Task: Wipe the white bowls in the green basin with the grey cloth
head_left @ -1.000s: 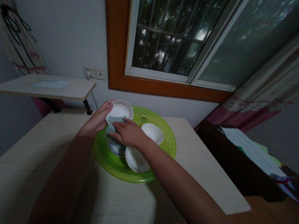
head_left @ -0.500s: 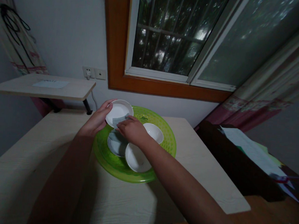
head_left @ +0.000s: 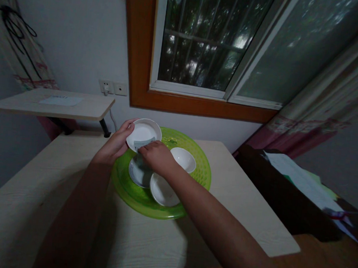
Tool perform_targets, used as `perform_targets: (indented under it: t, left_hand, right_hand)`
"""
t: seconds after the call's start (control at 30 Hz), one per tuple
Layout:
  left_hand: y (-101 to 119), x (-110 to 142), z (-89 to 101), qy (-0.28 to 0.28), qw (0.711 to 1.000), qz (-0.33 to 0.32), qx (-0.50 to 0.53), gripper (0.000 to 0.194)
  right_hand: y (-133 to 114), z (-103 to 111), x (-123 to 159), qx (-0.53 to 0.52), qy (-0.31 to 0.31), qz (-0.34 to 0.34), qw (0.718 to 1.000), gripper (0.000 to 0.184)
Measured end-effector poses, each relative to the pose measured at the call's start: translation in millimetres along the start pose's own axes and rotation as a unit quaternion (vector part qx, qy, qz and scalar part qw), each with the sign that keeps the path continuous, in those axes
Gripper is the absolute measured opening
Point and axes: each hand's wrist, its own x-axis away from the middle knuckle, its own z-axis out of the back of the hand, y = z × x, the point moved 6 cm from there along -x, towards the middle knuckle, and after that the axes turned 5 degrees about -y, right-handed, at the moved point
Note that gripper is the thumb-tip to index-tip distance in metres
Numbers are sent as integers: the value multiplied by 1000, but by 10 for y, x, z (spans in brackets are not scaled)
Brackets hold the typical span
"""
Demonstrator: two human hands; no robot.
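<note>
My left hand grips a small white dish by its left rim, thumb over the edge, tilted toward me above a round green tray. My right hand presses a thin grey cloth against the dish's lower rim; its fingers are closed on the cloth. Below the hands, a white bowl lies on the tray, partly in shadow. Beside it sits a second white bowl, partly under my right forearm. A third white bowl stands behind that forearm.
The tray rests on a pale wooden table. On the left, a raised shelf on black legs carries a sheet of paper. A window is behind the table. Papers lie on dark furniture to the right.
My right hand and the cloth have shifted slightly along the dish's lower rim. Less cloth hangs below the dish. My left hand keeps its hold, with the dish turned slightly.
</note>
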Motion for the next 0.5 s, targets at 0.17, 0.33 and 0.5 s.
perform_targets:
  t: [0.17,0.33,0.5]
  left_hand:
    - [31,3,30,27,999,20,22,62]
    - [98,68,-47,10,998,46,31,96]
    - [74,62,-51,7,998,64,25,102]
  right_hand:
    - [84,37,58,29,4,-1,1000,17]
    - [178,107,100,46,29,-20,998,13]
    - [194,87,102,47,27,-26,998,12]
